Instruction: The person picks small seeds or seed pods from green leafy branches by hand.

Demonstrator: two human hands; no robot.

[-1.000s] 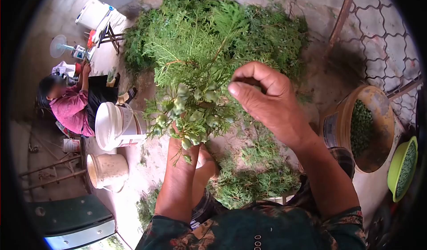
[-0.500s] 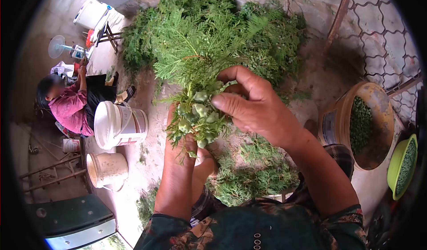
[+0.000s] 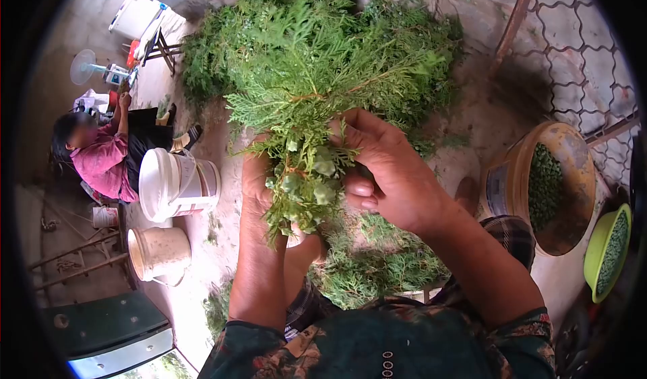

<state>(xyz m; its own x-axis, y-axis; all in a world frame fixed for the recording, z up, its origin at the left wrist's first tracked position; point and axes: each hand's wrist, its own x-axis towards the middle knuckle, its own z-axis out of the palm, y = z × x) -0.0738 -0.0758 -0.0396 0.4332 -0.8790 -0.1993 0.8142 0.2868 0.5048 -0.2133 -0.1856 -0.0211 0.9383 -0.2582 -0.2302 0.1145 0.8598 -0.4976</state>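
A leafy green sprig [image 3: 296, 183] with several pale green cones hangs between my two hands. Behind it, on its left side, my left hand [image 3: 257, 173] is closed on the sprig, its fingers mostly hidden by leaves. My right hand [image 3: 381, 163] is at the sprig's right side, its fingers curled, with a green cone partly showing among them. Just beyond both hands lies a large heap of green branches [image 3: 323, 48].
At right are a yellowish bucket [image 3: 495, 190] with green cones inside and a green basin [image 3: 593, 264]. White bucket [image 3: 158, 187] and beige bucket [image 3: 158, 252] stand left, near a seated person [image 3: 104, 156]. More branches [image 3: 377, 264] lie by my legs.
The sprig has turned, showing its cones from another side. My right hand's fingers have curled further, and a cone now shows among them.
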